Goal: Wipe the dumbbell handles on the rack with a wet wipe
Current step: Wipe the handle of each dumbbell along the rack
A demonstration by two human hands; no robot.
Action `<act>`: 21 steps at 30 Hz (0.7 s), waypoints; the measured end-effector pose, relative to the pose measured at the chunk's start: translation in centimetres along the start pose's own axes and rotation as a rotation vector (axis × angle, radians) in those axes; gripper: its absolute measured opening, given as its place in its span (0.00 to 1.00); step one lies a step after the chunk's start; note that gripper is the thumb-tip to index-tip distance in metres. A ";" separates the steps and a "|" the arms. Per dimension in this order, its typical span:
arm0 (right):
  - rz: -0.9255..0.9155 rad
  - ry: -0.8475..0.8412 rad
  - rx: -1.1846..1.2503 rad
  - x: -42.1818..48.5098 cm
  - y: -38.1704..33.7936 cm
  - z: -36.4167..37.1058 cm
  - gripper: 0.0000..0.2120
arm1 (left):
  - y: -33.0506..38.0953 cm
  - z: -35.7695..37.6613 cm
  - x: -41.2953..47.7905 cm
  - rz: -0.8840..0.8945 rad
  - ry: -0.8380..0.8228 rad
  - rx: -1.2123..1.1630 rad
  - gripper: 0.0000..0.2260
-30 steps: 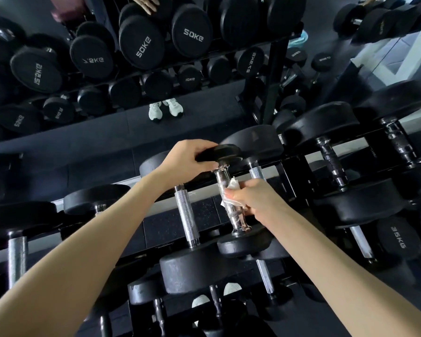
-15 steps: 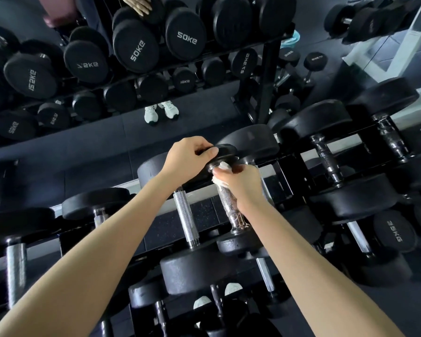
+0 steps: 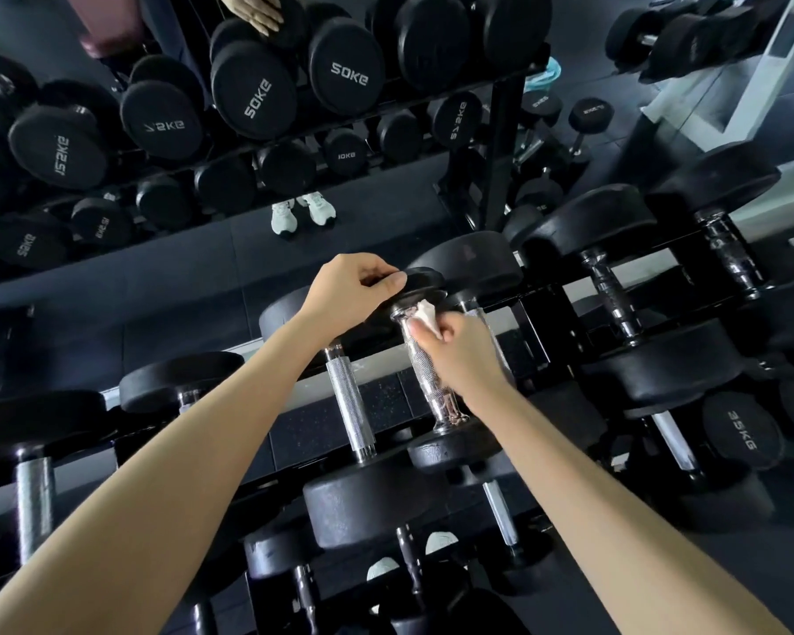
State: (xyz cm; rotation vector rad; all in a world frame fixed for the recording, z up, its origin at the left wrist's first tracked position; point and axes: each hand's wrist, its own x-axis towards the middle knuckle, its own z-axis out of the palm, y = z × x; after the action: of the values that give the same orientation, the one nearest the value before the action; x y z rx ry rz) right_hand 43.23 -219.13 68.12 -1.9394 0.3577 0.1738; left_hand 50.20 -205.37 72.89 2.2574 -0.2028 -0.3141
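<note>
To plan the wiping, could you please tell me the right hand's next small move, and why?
Probably slide the wet wipe down the handle toward the lower head: the right hand pinches it at the handle's top, while the left hand grips the upper head.

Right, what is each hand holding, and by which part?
Left hand grips the dumbbell by its upper head; right hand pinches the wet wipe against the top of the handle.

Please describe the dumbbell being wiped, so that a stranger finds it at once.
On the near rack, find the middle of the top row. The dumbbell there has smaller heads than its neighbours; only it has the left hand gripping its far head and the right hand holding a wipe on its handle.
</note>
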 end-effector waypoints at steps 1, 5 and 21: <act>-0.095 -0.004 -0.160 -1.2 -0.4 0.2 0.16 | 0.0 0.0 0.0 0.000 -0.002 0.003 0.07; -0.214 0.002 -0.263 -3.6 -0.5 0.1 0.14 | -0.1 0.3 -0.1 -0.004 0.011 -0.006 0.08; 0.153 -0.426 0.024 -0.2 1.3 -3.3 0.14 | -0.2 0.1 0.3 -0.096 -0.021 -0.187 0.06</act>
State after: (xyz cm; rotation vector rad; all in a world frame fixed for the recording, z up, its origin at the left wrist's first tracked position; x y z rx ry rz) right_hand 42.47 -222.59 68.26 -1.7937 0.2210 0.6672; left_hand 50.52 -205.35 72.61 2.0834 -0.0721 -0.3911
